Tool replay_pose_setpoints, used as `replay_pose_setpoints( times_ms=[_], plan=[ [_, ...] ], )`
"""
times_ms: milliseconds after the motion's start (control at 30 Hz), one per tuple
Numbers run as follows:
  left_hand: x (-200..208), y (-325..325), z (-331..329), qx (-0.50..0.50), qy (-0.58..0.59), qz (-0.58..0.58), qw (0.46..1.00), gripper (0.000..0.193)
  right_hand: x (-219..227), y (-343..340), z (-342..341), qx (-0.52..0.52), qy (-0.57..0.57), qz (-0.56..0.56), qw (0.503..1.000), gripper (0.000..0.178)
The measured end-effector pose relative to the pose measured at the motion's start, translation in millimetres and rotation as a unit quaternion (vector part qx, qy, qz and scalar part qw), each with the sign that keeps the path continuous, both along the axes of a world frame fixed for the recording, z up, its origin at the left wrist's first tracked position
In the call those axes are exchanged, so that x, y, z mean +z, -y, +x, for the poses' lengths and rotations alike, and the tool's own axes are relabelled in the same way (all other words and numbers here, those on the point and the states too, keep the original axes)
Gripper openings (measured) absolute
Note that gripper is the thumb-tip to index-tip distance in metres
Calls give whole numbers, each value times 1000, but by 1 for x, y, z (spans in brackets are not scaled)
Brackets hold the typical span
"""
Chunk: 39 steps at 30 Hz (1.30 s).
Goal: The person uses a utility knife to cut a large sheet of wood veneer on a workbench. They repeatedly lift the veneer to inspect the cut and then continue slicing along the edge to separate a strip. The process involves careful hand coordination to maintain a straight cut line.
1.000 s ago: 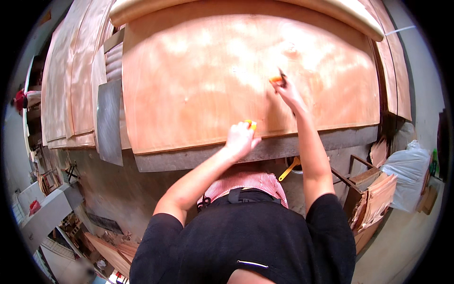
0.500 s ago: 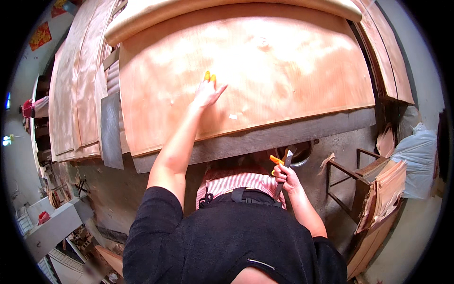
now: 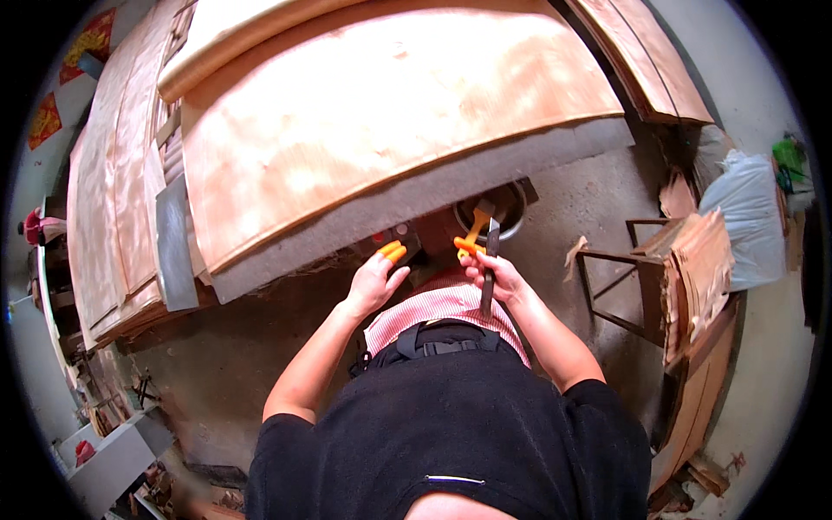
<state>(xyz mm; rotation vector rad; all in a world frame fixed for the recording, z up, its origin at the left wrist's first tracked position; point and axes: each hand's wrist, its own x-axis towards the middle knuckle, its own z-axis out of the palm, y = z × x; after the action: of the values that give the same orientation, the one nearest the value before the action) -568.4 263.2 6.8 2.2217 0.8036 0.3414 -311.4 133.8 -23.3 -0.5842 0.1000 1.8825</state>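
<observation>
The veneer sheet, a broad reddish-brown ply, lies flat on the counter, covering nearly all of it and ending just short of the grey near edge. It now lies untouched. Half a second ago the left hand was stretched out onto the middle of the sheet; a second ago both hands were up on it, the right one far toward the right side. Both have since come back off the near edge and sit low, in front of the person's waist and the pink striped cloth there.

The right hand is clamped round a dark-handled tool whose narrow blade points up toward the counter's edge; an orange piece shows beside it, though I cannot tell whether it belongs to the same tool. The left hand has orange-tipped fingers, loosely curled and close together, holding nothing I can make out. Just beyond the hands, under the near edge, stands a round dark bucket.

In my judgement the pull-back means work on the surface has paused and the tool itself is being handled or readied.

At the right, offcuts are piled on a small metal stand.
</observation>
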Motion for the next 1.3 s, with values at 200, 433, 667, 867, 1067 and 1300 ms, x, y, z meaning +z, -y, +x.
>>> replay_pose_setpoints(
  times_ms=[200, 433, 667, 867, 1067, 1300],
  plan=[
    [-15, 86, -36, 6, -77, -110, 991, 37, 31, 33, 9, -70, -77, 77, 992, 46],
    [-58, 158, -107, 141, -132, -257, 947, 41, 95, 52, 5, -185, -71, 120, 973, 49],
    [-52, 159, -25, 122, -98, -285, 946, 40, 96, 87, 62, -299, -120, 123, 939, 46],
    [-27, 147, 128, -20, -78, -327, 942, 36, 80, 129, 158, -371, -103, 150, 910, 46],
    [17, 175, 335, -173, -77, -288, 939, 37, 74, 178, 279, -402, -92, 149, 899, 47],
    [63, 198, 476, -281, -111, -235, 924, 36, 83, 207, 395, -380, -84, 163, 907, 46]
  ],
)
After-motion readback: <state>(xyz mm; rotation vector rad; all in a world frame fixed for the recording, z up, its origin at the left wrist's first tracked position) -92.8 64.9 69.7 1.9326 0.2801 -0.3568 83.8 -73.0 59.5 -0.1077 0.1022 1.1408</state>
